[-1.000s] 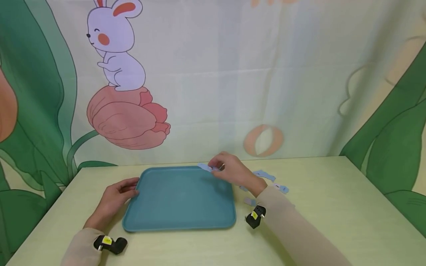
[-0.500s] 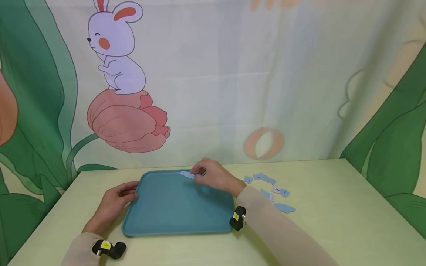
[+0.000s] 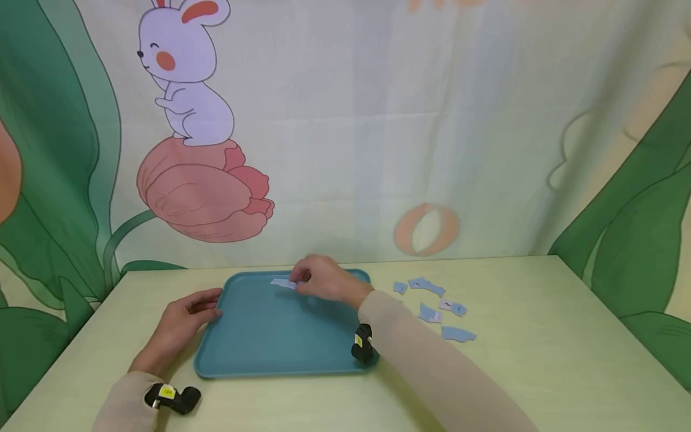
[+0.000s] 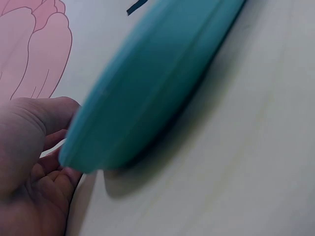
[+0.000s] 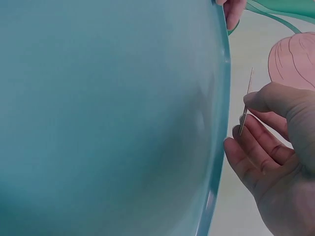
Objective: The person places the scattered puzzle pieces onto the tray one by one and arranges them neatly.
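We lose part of pinched piece (image 3: 282, 283) behind right hand (image 3: 326, 281) near far edge of tray (image 3: 275, 342); can't read loose pieces (image 3: 426, 285) off its right edge.

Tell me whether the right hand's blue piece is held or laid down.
Held: the right hand pinches the blue piece between thumb and fingers, and the right wrist view shows it apart from the tray.

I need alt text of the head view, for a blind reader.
A right hand pinches a pale blue piece near the far edge of a teal tray; the left hand touches its left edge. More pieces lie on the table to the right.
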The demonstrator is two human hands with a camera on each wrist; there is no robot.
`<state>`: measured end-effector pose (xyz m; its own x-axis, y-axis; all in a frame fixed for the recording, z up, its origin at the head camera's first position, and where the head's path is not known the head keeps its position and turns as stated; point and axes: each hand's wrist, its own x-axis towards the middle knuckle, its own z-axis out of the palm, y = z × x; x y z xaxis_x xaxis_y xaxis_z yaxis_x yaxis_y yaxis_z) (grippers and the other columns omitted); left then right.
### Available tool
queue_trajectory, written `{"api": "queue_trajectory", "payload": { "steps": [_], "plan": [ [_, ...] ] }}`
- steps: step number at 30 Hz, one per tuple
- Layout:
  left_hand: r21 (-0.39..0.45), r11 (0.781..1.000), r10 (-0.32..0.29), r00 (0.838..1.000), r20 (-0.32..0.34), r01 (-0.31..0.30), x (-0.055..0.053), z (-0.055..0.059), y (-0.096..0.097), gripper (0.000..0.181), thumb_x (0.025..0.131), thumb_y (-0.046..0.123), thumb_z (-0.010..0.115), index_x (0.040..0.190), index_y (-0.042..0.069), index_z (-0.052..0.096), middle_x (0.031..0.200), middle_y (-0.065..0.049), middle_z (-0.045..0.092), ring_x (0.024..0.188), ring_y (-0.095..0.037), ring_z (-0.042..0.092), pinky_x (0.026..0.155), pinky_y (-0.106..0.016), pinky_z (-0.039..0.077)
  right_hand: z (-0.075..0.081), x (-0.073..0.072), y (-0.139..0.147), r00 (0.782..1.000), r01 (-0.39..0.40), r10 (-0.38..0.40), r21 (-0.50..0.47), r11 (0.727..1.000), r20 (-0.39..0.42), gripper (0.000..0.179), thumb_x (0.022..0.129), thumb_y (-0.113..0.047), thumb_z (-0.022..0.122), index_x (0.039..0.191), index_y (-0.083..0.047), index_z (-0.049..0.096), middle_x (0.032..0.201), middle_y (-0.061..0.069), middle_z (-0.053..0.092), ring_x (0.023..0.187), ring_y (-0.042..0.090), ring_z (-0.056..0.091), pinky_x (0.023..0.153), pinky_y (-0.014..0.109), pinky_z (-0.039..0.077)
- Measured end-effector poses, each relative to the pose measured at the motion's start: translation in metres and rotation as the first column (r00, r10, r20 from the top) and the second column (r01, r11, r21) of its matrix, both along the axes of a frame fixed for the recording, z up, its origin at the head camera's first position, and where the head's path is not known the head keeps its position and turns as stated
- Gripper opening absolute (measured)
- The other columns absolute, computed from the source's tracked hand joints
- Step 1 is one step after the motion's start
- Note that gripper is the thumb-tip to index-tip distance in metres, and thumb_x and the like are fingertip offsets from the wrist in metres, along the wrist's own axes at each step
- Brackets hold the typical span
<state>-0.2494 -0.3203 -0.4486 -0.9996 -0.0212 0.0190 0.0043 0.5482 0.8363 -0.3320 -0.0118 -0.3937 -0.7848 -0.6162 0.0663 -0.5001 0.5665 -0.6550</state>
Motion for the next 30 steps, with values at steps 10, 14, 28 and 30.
{"api": "queue_trajectory", "payload": {
  "steps": [10, 14, 28, 30],
  "plan": [
    [0.004, 1.0, -0.018, 1.0, -0.025, 0.018, -0.002, 0.001, -0.004, 0.053, 0.106, 0.011, 0.065, 0.154, -0.005, 0.05, 0.145, -0.028, 0.058, 0.127, -0.038, 0.058, 0.086, -0.011, 0.05, -0.002, -0.003, -0.02, 0.999, -0.023, 0.025, 0.05, 0.998, -0.024, 0.016, 0.099, -0.007, 0.074, 0.114, -0.006, 0.079, 0.105, 0.001, 0.071, 0.098, 0.014, 0.063, 0.087, 0.021, 0.055],
    [0.017, 1.0, -0.007, 1.0, -0.015, 0.008, -0.002, -0.003, -0.002, 0.052, 0.106, 0.01, 0.065, 0.153, -0.005, 0.051, 0.144, -0.028, 0.059, 0.127, -0.038, 0.059, 0.086, -0.011, 0.051, -0.006, -0.002, -0.026, 0.999, -0.029, 0.03, 0.06, 0.998, -0.019, 0.016, 0.099, -0.006, 0.074, 0.115, -0.005, 0.079, 0.106, 0.002, 0.071, 0.097, 0.014, 0.063, 0.086, 0.021, 0.054],
    [-0.014, 1.0, -0.001, 1.0, 0.01, 0.001, -0.001, 0.0, 0.004, 0.054, 0.107, 0.011, 0.065, 0.155, -0.005, 0.048, 0.147, -0.029, 0.056, 0.13, -0.041, 0.057, 0.095, -0.026, 0.057, -0.02, -0.011, -0.051, 0.986, -0.029, 0.043, 0.086, 0.996, -0.163, 0.016, 0.1, -0.007, 0.072, 0.115, -0.007, 0.08, 0.106, 0.0, 0.068, 0.096, 0.012, 0.062, 0.087, 0.015, 0.051],
    [-0.019, 1.0, 0.001, 1.0, 0.011, -0.001, -0.001, 0.0, 0.002, 0.054, 0.107, 0.011, 0.064, 0.156, -0.005, 0.047, 0.148, -0.029, 0.055, 0.131, -0.042, 0.057, 0.096, -0.027, 0.057, -0.021, -0.013, -0.056, 0.98, -0.034, 0.052, 0.098, 0.995, -0.191, 0.017, 0.101, -0.007, 0.072, 0.115, -0.007, 0.08, 0.106, 0.001, 0.069, 0.096, 0.011, 0.061, 0.087, 0.015, 0.05]
  ]
}}
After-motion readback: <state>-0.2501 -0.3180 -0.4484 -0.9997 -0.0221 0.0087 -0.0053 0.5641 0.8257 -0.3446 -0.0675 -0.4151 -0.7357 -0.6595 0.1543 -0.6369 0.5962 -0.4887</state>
